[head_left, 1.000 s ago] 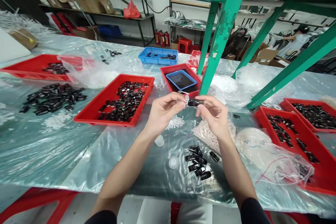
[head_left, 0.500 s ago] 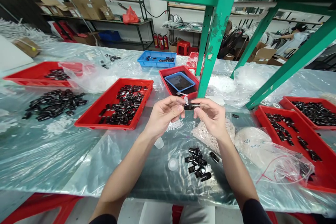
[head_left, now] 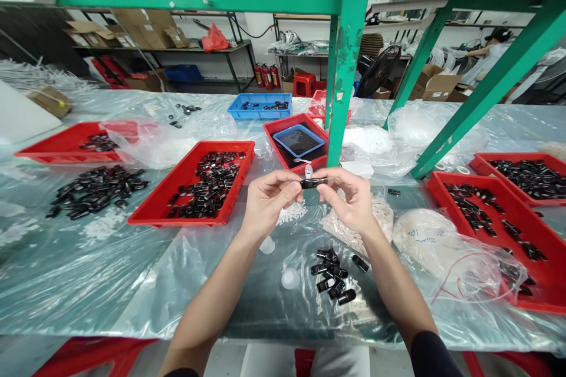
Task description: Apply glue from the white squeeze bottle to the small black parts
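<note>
A small glossy black plastic part [head_left: 313, 182] is held level above the table between both hands. My left hand [head_left: 273, 197] pinches its left end, and my right hand [head_left: 347, 197] pinches the right end. Just behind it stands a small clear bottle [head_left: 308, 171]. Below the hands lies a loose pile of similar black parts [head_left: 331, 274], with one part [head_left: 360, 263] apart to the right. White bits [head_left: 292, 212] are scattered under the left fingers. A bag of pale small pieces [head_left: 354, 227] rests beneath my right hand.
A red tray [head_left: 150, 206] of black parts stands left, and another red tray [head_left: 548, 259] right. A green post [head_left: 347, 59] rises behind the hands. A blue tray [head_left: 234, 111] sits farther back. Two clear round lids [head_left: 290, 278] lie near. A co-worker [head_left: 497, 47] is far right.
The view has shifted slightly, so the hands appear a little farther left. Both hands keep holding the black part, and the pile below looks the same.
</note>
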Demonstrator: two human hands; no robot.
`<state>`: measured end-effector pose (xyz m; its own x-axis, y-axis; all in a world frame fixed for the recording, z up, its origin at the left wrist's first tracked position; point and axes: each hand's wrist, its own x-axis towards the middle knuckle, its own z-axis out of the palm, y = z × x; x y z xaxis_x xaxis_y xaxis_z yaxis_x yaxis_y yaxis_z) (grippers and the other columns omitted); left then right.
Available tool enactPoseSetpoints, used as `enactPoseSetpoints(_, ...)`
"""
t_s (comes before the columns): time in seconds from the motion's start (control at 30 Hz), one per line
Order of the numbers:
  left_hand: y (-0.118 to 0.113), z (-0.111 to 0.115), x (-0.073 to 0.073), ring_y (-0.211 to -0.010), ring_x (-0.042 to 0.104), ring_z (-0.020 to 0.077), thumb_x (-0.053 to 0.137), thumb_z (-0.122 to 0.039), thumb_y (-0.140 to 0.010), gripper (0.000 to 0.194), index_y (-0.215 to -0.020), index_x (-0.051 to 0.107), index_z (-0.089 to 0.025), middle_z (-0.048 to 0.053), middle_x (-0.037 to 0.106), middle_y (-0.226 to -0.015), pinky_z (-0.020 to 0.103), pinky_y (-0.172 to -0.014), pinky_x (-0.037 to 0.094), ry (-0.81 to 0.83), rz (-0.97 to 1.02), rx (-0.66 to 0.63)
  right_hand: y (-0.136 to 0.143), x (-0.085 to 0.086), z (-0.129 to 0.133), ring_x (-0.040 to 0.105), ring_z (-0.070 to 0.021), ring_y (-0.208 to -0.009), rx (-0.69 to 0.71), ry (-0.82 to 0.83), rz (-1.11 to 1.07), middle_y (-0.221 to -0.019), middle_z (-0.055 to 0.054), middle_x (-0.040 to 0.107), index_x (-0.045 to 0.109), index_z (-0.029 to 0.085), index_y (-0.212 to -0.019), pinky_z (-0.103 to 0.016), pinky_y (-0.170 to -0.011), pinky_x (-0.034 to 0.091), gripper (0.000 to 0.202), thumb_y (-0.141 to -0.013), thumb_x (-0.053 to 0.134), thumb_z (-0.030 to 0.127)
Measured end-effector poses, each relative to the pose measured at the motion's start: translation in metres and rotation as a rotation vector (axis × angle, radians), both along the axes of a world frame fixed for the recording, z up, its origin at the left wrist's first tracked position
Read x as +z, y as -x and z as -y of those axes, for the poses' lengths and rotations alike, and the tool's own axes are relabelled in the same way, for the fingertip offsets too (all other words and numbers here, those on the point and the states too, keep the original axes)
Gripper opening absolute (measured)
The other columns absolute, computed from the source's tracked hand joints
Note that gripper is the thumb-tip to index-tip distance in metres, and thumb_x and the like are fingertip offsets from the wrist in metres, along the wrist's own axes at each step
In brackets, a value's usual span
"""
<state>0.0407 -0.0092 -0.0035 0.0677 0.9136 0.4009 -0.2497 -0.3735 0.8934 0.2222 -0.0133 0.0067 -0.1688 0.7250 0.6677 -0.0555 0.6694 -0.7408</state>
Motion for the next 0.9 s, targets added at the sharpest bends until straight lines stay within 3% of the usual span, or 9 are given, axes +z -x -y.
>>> enactPoseSetpoints(0.13, -0.003, 0.005, -0.005, -0.056, 0.059, 0.0094, 0.081, -0.038, -0.087, 0.020, -0.085, 0.077, -0.019, 0.003, 0.069, -0.070, 0.020, -0.049, 0.042, -0.152, -0.050, 0.087, 0.001, 0.000, -0.002, 0.060, -0.0129, -0.064, 0.113, 0.076, -0.048, -0.082, -0.001, 0.067, 0.071, 0.021, -0.106, -0.027, -0.056, 0.049, 0.020, -0.095, 0.071, 0.038)
enactPoseSetpoints(0.27, -0.002, 0.010, 0.000, -0.061, 0.064, 0.0119, 0.081, -0.037, -0.086, 0.019, -0.084, 0.076, -0.019, 0.003, 0.071, -0.074, 0.024, -0.058, 0.051, -0.234, -0.165, 0.107, 0.000, 0.000, -0.006, 0.057, -0.0100, -0.058, 0.262, 0.191, -0.108, -0.086, -0.002, 0.066, 0.070, 0.021, -0.104, -0.024, -0.048, 0.044, 0.033, -0.092, 0.075, 0.051)
enactPoseSetpoints(0.37, 0.009, 0.017, 0.003, -0.073, 0.069, 0.0147, 0.081, -0.035, -0.086, 0.019, -0.096, 0.079, -0.020, 0.007, 0.075, -0.089, 0.027, -0.068, 0.056, -0.263, -0.276, 0.129, -0.004, 0.004, -0.005, 0.056, -0.0089, -0.060, 0.260, 0.203, -0.115, -0.093, -0.003, 0.069, 0.069, 0.021, -0.101, -0.023, -0.048, 0.044, 0.032, -0.095, 0.073, 0.052)
enactPoseSetpoints(0.43, 0.021, 0.027, -0.004, -0.076, 0.070, 0.0149, 0.079, -0.035, -0.088, 0.020, -0.101, 0.079, -0.020, 0.007, 0.075, -0.093, 0.027, -0.070, 0.057, -0.262, -0.310, 0.198, -0.009, 0.007, -0.005, 0.057, -0.0091, -0.061, 0.223, 0.197, -0.109, -0.097, -0.005, 0.070, 0.067, 0.021, -0.102, -0.023, -0.050, 0.046, 0.033, -0.098, 0.069, 0.053)
enactPoseSetpoints(0.53, 0.041, 0.054, -0.033, -0.072, 0.069, 0.0145, 0.076, -0.036, -0.091, 0.019, -0.099, 0.078, -0.019, 0.006, 0.075, -0.086, 0.026, -0.068, 0.056, -0.172, -0.354, 0.350, -0.018, 0.010, -0.004, 0.059, -0.0103, -0.064, 0.202, 0.163, -0.117, -0.093, -0.004, 0.068, 0.060, 0.021, -0.105, -0.023, -0.050, 0.046, 0.033, -0.104, 0.061, 0.053)
enactPoseSetpoints(0.67, 0.059, 0.109, -0.092, -0.078, 0.072, 0.0186, 0.069, -0.038, -0.093, 0.021, -0.100, 0.075, -0.019, 0.006, 0.077, -0.086, 0.030, -0.074, 0.059, 0.093, -0.541, 0.455, -0.026, 0.013, -0.002, 0.061, -0.0106, -0.070, 0.227, 0.065, -0.056, -0.088, -0.001, 0.062, 0.060, 0.021, -0.114, -0.023, -0.061, 0.051, 0.025, -0.110, 0.053, 0.044)
enactPoseSetpoints(0.77, 0.060, 0.141, -0.125, -0.094, 0.073, 0.0229, 0.065, -0.037, -0.093, 0.034, -0.123, 0.071, -0.022, 0.010, 0.078, -0.116, 0.038, -0.086, 0.059, 0.224, -0.830, 0.344, -0.028, 0.012, -0.002, 0.063, -0.0117, -0.076, 0.251, 0.024, 0.039, -0.091, -0.001, 0.061, 0.062, 0.022, -0.124, -0.024, -0.067, 0.054, 0.025, -0.110, 0.052, 0.040)
enactPoseSetpoints(0.83, 0.055, 0.151, -0.138, -0.111, 0.071, 0.0272, 0.069, -0.039, -0.091, 0.047, -0.136, 0.066, -0.025, 0.012, 0.072, -0.134, 0.043, -0.096, 0.058, 0.270, -0.918, 0.228, -0.027, 0.009, -0.003, 0.065, -0.0130, -0.080, 0.264, 0.018, 0.058, -0.091, 0.000, 0.061, 0.063, 0.022, -0.128, -0.025, -0.069, 0.054, 0.025, -0.109, 0.054, 0.036)
enactPoseSetpoints(0.9, 0.047, 0.152, -0.144, -0.125, 0.067, 0.0305, 0.071, -0.044, -0.089, 0.048, -0.134, 0.067, -0.025, 0.012, 0.070, -0.138, 0.046, -0.106, 0.054, 0.295, -0.916, 0.175, -0.027, 0.006, -0.006, 0.067, -0.0146, -0.083, 0.263, 0.032, 0.050, -0.085, 0.001, 0.059, 0.064, 0.024, -0.130, -0.025, -0.069, 0.054, 0.025, -0.108, 0.057, 0.032)
